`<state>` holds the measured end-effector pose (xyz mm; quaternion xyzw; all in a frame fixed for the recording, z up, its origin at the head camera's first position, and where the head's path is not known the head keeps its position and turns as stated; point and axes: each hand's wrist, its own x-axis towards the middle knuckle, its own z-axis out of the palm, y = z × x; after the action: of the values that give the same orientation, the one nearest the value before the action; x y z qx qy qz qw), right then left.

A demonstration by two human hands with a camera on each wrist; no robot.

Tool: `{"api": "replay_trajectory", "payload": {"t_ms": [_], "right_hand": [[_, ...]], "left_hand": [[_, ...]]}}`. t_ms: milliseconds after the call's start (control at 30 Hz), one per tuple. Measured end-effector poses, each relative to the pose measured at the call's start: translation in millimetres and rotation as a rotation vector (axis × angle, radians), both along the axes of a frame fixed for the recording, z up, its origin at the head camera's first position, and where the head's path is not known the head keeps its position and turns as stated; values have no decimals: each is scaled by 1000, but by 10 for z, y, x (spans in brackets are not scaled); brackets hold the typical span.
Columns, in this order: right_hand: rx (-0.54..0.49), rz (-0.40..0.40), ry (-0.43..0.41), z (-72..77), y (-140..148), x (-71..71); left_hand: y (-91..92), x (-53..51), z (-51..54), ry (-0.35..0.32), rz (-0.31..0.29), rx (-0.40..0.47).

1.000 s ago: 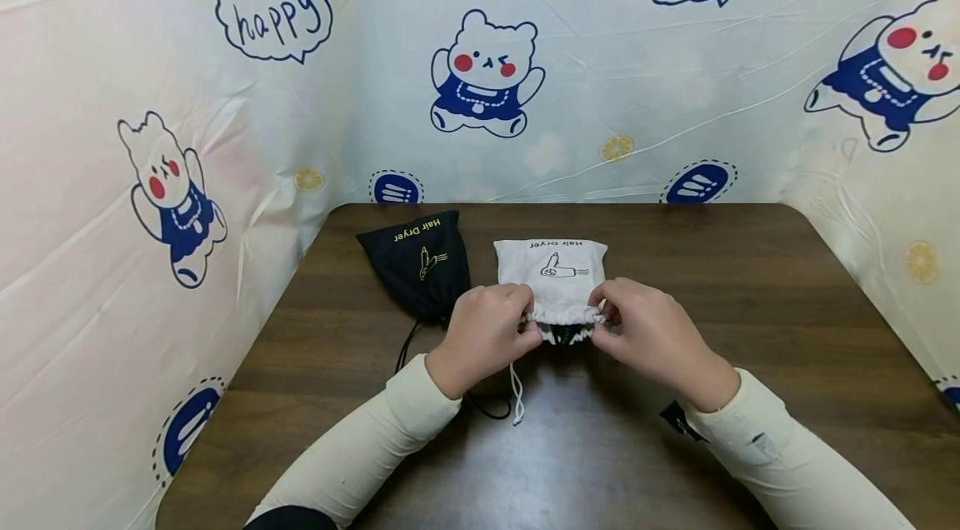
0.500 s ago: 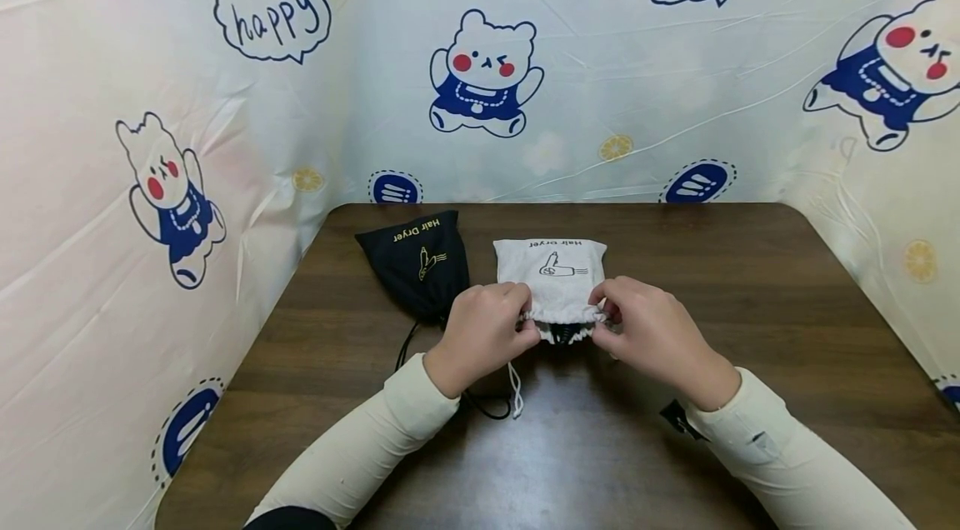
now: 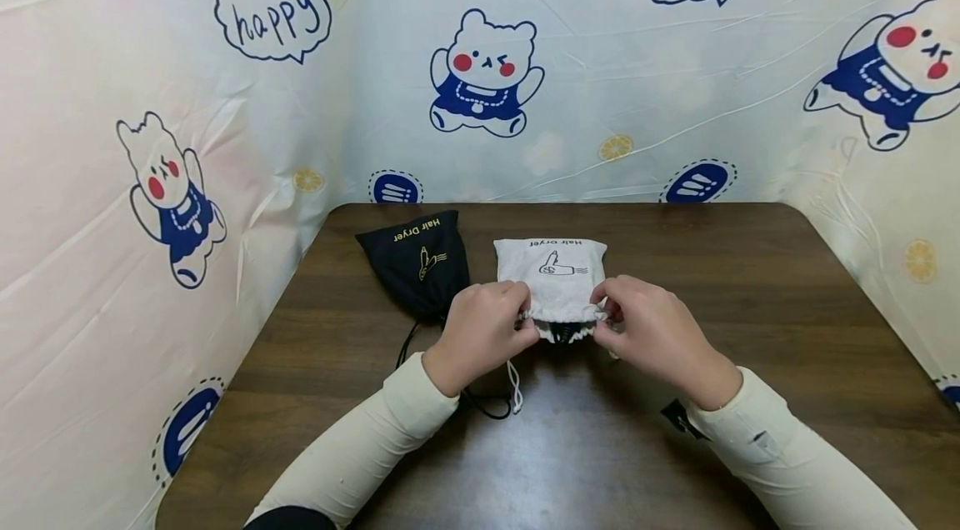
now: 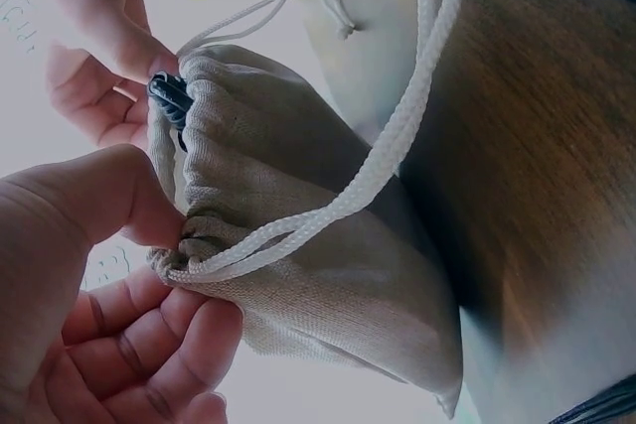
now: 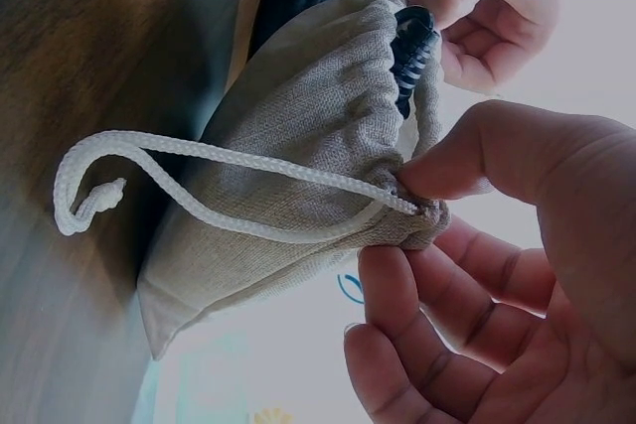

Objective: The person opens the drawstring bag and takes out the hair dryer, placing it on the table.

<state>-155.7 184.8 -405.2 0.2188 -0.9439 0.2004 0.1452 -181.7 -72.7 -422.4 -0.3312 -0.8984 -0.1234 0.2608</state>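
A pale cloth drawstring bag (image 3: 551, 284), printed "Hair Dryer" with a dryer drawing, lies on the table with its mouth facing me. My left hand (image 3: 487, 326) pinches one corner of the gathered mouth between thumb and fingers. On the opposite corner, my right hand (image 3: 652, 334) has the same pinch. The mouth gapes between them, and a black coiled cord (image 5: 412, 57) shows inside; what else the bag contains is hidden. White drawstrings hang at both corners: one loop (image 4: 383, 151) by the left hand, another (image 5: 189, 151) by the right.
A black drawstring bag (image 3: 420, 267), also printed "Hair Dryer", lies just left of the pale one. Its black cord (image 3: 487, 412) trails beneath my left forearm. The brown wooden table (image 3: 750, 280) meets a printed curtain (image 3: 585, 80) at the back and sides.
Near my left hand, the white drawstring's hanging end has risen slightly. Below my right hand a bit of white cord has come into sight. Both hands keep their pinch, almost still.
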Motion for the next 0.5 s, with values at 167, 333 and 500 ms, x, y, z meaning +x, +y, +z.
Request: {"api": "replay_trajectory", "payload": {"t_ms": [167,333,500], "right_hand": [[-1,1,9,1,10,-7],[-1,4,25,4,19,-11],[-4,4,28,6,24,-9]], "left_hand": [[-3,6,18,-14,9,3],[-5,8,25,-12,13,16],[-8,1,20,-10,15,29]]}}
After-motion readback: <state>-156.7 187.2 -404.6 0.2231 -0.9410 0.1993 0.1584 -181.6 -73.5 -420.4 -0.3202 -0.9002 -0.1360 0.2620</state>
